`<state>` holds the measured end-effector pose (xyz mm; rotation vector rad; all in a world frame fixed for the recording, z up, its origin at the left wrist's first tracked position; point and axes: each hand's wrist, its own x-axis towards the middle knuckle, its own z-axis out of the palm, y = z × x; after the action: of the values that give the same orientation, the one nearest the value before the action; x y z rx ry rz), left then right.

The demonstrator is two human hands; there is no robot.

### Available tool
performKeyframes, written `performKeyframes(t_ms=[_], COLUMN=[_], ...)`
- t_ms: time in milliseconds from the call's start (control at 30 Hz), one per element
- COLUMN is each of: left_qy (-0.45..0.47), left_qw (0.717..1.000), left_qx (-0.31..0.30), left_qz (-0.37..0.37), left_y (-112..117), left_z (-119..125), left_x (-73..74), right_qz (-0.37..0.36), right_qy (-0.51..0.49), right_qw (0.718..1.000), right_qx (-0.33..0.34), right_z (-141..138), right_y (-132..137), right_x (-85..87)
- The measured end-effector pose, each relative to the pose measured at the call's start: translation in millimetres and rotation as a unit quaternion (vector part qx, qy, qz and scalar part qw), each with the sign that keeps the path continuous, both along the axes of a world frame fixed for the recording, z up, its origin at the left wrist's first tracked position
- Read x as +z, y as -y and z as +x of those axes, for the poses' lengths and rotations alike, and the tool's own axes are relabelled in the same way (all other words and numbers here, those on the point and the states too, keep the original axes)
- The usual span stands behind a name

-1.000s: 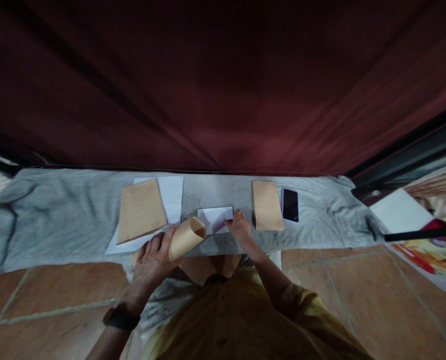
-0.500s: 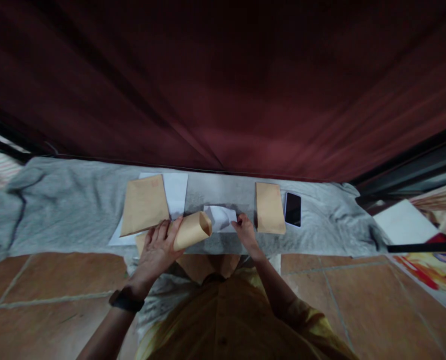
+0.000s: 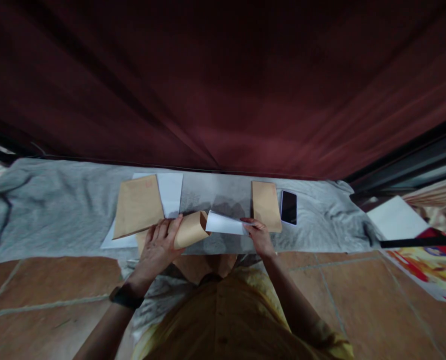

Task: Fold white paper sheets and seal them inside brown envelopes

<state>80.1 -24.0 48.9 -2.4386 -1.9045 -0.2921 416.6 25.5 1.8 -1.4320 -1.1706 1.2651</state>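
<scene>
My left hand grips a brown paper envelope, whose mouth bulges wide toward the right. Between the fingertips of my right hand is a folded sheet of white paper, held by its right end. The sheet's left end is right at the envelope's mouth; whether its tip is inside I cannot tell. Left of them, brown envelopes lie over white sheets of paper. Another brown envelope, or a pile of them, lies just beyond my right hand.
A phone lies to the right on the grey cloth that covers the narrow surface. Behind it hangs a dark red curtain. At the far right are a white sheet-like item, a black bar and a colourful printed bag.
My right hand has lifted the white paper off the cloth and brought it, folded, up to the envelope's mouth. My left hand keeps its hold on the envelope. The view has shifted slightly.
</scene>
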Motion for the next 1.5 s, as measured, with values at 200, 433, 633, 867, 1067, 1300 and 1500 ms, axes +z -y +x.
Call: performKeyframes(t_ms=[200,433,633,867,1067,1300,1500], left_qy=[-0.010,-0.029,-0.019,-0.007,0.009,-0.006,-0.032], left_qw=[1.000,0.999,0.999,0.998,0.998,0.996,0.996], left_qx=[-0.016,-0.030,-0.042,-0.054,-0.067,-0.090,-0.077], left_qz=[0.003,0.010,0.019,0.013,0.012,0.011,0.025], left_y=[0,1,-6,-17,-19,-19,-18], left_z=[0,3,13,30,34,36,37], left_x=[-0.2,0.8,3.2,1.1,-2.8,-3.0,-4.1], right_qz=[0.025,0.045,0.051,0.050,0.090,0.056,0.019], right_qy=[0.010,0.112,0.141,0.166,0.195,0.127,0.059], right_qw=[0.999,0.991,0.986,0.983,0.977,0.987,0.997], right_qx=[0.018,0.062,0.071,0.064,0.008,0.076,0.050], right_z=[-1,3,-15,-52,-63,-59,-45], right_y=[-5,-9,-5,9,10,2,-1], right_x=[10.2,15.5,17.6,22.1,21.5,15.7,14.4])
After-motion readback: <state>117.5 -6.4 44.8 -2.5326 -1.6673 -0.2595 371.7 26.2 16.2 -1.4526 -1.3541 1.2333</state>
